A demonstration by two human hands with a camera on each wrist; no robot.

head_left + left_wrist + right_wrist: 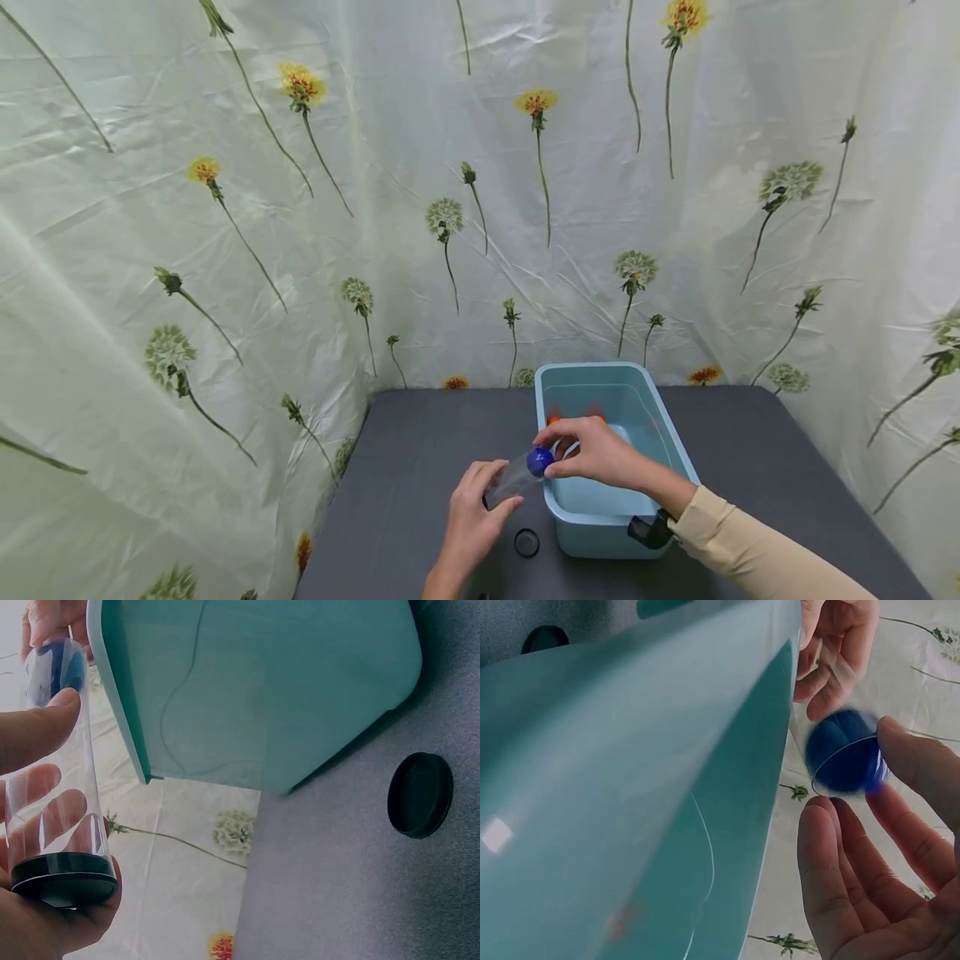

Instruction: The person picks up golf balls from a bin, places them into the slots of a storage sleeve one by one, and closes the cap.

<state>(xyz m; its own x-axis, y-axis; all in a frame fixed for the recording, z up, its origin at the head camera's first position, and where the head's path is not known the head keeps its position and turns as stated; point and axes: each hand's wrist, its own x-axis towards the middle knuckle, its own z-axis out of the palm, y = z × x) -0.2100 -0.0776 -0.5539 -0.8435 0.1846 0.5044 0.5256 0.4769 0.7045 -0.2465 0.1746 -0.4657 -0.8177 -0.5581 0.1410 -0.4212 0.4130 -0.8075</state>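
My left hand [472,510] grips a clear plastic tube [513,480], its fingers and thumb wrapped around the wall. A black cap [64,879] closes the tube's lower end, while the upper end tilts toward the bin. At that upper mouth sits a blue ball [539,461], partly inside the tube. My right hand [600,452] pinches the ball there between thumb and fingers. A second black cap [527,543] lies on the table below the hands, apart from both.
Just right of the tube stands a light blue plastic bin [566,518], under my right forearm. Blurred orange-red things [553,420] show inside it. The dark grey table [420,450] runs back to a flower-printed curtain [405,250].
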